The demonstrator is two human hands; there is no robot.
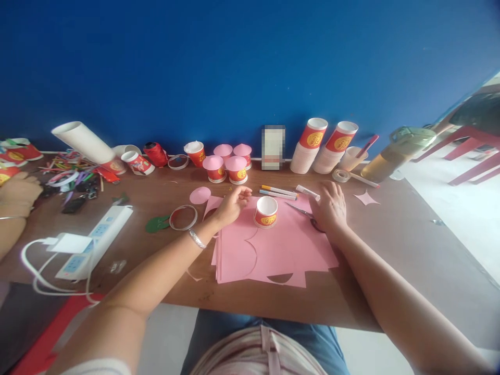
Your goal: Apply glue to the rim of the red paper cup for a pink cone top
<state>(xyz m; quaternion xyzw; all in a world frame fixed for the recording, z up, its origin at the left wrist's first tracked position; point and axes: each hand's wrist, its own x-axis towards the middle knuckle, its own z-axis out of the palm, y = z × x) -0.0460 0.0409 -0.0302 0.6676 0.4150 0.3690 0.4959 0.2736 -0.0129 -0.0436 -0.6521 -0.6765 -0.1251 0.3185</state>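
Observation:
A red-and-white paper cup (266, 212) stands upright on a stack of pink paper (289, 255) with a curved line drawn on it. My left hand (233, 206) hovers over the paper's left part, fingers loosely bent and apart, nothing visible in them. At the paper's right edge, my right hand (331, 207) rests palm down with its fingers extended. Beside its thumb lies a white glue stick (308, 192). Scissors (301, 211) lie on the paper, their dark handles partly beneath my right hand. Several markers (279, 191) lie behind the cup.
Cups with pink cone tops (236, 169) stand near the blue wall. To their right are two cup stacks (302, 156) and a jug (394, 153). Tape rolls (183, 217), a pink disc (200, 195) and a power strip (111, 229) lie left. Another person's hand (19, 195) is far left.

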